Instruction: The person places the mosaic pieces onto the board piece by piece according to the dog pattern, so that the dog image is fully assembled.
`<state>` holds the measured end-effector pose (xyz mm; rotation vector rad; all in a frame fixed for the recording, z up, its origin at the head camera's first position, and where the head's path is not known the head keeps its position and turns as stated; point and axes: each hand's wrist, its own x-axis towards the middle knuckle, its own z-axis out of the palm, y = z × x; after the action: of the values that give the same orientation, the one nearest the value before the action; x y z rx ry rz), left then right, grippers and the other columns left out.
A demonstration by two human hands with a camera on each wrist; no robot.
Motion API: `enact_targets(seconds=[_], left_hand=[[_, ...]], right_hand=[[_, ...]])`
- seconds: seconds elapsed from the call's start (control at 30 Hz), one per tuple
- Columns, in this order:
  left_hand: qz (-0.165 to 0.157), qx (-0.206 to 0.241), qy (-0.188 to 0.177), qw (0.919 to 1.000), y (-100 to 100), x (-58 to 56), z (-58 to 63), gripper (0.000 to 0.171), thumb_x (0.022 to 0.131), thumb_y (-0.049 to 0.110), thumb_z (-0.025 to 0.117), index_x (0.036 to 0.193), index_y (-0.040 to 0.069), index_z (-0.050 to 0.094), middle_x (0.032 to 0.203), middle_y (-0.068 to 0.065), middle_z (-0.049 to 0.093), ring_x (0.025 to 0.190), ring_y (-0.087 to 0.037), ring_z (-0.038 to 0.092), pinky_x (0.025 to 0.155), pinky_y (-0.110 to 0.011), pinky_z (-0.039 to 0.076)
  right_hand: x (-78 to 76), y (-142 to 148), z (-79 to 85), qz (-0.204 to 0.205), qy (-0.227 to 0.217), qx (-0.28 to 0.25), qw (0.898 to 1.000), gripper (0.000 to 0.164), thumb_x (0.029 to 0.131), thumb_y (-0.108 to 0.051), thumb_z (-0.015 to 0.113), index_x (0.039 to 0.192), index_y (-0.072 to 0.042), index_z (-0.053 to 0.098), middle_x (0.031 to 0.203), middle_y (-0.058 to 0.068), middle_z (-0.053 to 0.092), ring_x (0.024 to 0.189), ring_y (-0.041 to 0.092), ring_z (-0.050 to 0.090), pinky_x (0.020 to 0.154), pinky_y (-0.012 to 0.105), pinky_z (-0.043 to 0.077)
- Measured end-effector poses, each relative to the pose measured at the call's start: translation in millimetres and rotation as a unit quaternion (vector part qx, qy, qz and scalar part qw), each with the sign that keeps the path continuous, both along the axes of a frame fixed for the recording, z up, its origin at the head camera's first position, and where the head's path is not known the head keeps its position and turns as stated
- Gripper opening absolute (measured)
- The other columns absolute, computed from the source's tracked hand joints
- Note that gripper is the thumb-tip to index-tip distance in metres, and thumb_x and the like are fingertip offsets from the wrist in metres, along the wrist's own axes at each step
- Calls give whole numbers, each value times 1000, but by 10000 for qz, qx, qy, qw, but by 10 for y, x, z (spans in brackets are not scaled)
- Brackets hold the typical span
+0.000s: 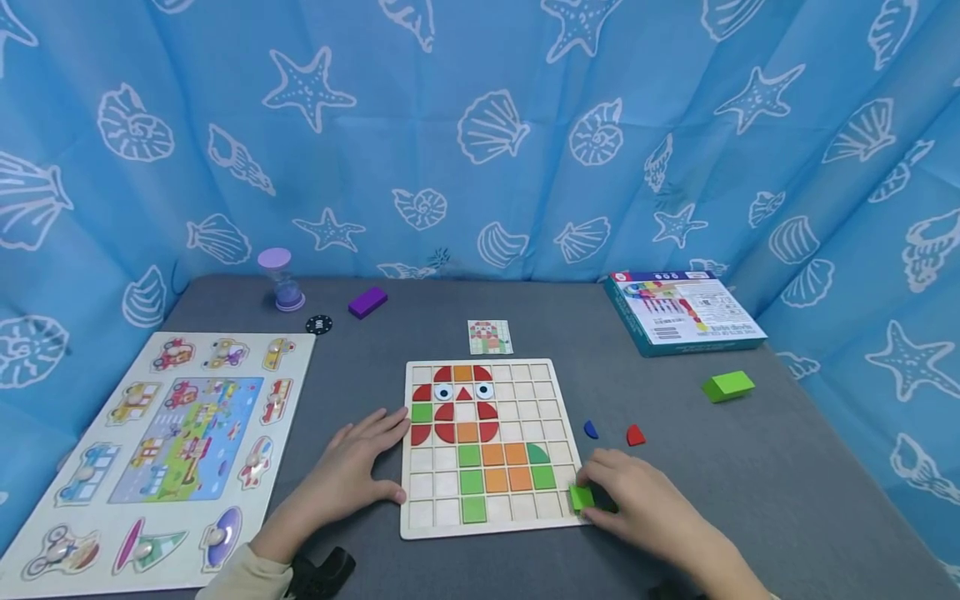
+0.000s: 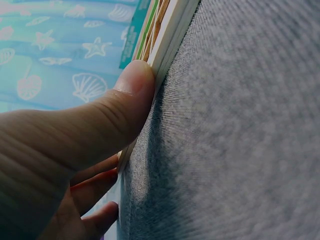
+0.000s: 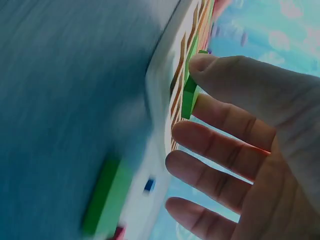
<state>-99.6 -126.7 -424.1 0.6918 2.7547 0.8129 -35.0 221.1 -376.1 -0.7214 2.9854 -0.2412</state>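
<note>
A wooden grid board (image 1: 442,487) lies on the table, bearing red, orange, green and eye-printed tiles. Along its left edge my left hand (image 1: 358,468) is spread, thumb and fingertips touching the rim; in the left wrist view the thumb (image 2: 135,80) presses the board's side. At the board's lower right corner, my right hand (image 1: 637,500) pinches a green square tile (image 1: 581,498) between thumb and index finger. The right wrist view shows this green tile (image 3: 189,95) tilted over the board, with the other fingers spread. Above the board lies a small pattern card (image 1: 490,337).
Right of the board lie a blue piece (image 1: 591,430), a red piece (image 1: 636,435) and a green block (image 1: 728,386). A box (image 1: 686,312) stands behind them. On the left are a peg puzzle (image 1: 288,358), sand timer (image 1: 287,292), black round chip (image 1: 318,325) and purple block (image 1: 367,302).
</note>
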Motion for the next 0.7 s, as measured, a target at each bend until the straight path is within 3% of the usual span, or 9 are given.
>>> enact_targets(seconds=[0.27,0.7], left_hand=[[35,-1,20,10000,9,-1,-1,90,57,40,78,135,14,40,144,3,29,133,-26,22,101,-59,14],[33,75,53,10000,-4,9,17,90,57,39,78,135,14,40,144,2,30,133,-26,22,101,-58,13]], right_hand=[[-27,-203,-76,550,513,-129,9971,27,65,-32,76,86,-21,64,83,-15,54,75,1,47,64,24,46],[-28,-273,-94,478,199,-67,9986,26,68,-34,74,91,-24,65,86,-15,56,77,1,48,66,26,47]])
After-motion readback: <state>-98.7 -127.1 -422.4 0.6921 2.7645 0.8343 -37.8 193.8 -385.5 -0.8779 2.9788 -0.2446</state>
